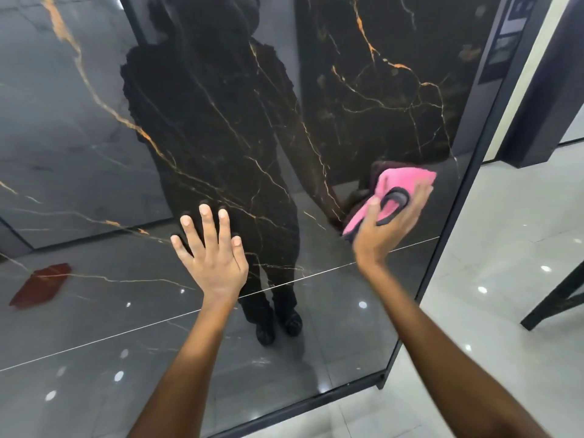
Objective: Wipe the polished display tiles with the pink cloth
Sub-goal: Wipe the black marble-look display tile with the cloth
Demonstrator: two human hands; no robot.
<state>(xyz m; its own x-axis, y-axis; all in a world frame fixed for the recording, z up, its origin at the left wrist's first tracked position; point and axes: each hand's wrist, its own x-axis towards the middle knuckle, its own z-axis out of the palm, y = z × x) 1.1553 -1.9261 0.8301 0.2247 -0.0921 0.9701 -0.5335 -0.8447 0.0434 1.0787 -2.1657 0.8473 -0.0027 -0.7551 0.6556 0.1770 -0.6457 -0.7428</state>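
Left hand (211, 248) flat, fingers spread and straight, on the glossy black gold-veined display tile (221, 121), apparently to brace; right hand (388, 219) grips the bunched pink, grey-edged cloth (395, 184) against its right side, presumably for wiping pressure.

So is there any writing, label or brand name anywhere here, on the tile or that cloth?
None can be read.
Black marble-look tile: only gold veins and reflections.
Pink cloth: no visible label text.
Framed panels on the wall at top right: too small and blurred to tell.
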